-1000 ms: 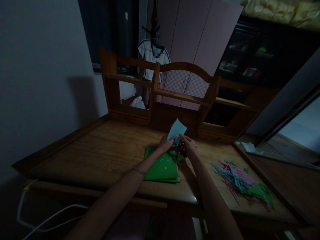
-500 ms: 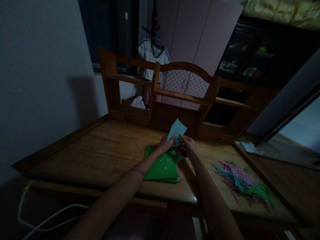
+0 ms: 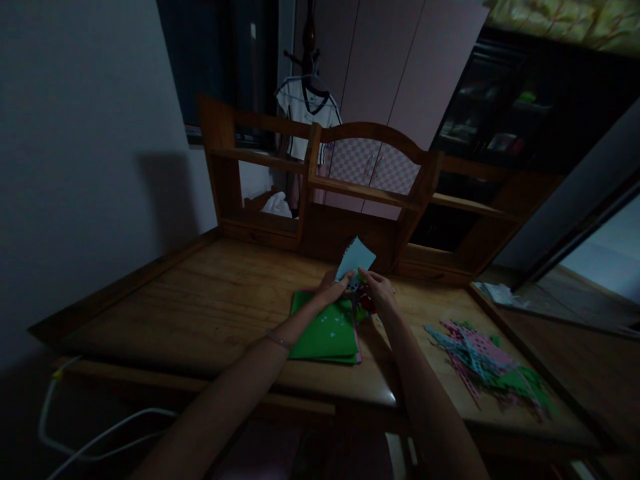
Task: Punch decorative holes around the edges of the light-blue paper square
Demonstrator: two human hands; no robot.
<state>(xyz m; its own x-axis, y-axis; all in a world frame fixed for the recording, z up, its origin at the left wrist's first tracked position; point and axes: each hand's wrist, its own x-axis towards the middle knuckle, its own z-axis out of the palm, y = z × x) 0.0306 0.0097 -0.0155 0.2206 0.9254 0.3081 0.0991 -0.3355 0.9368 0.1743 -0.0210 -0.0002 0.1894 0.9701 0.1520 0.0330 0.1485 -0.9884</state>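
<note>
My left hand and my right hand meet over the middle of the wooden desk. Both pinch the lower edge of a small light blue paper sheet that stands up above my fingers. Something red and patterned sits below my right hand, too dark to name. Just beneath my hands lies a flat stack of paper sheets with a green dotted sheet on top and a pink edge showing.
A heap of thin coloured paper strips lies on the desk's right side. A wooden shelf unit stands along the back edge. A white cable hangs off the front left. A white shirt hangs behind.
Hardly anything differs. My hands and the blue sheet stay in the same spot; the view has shifted very slightly.
</note>
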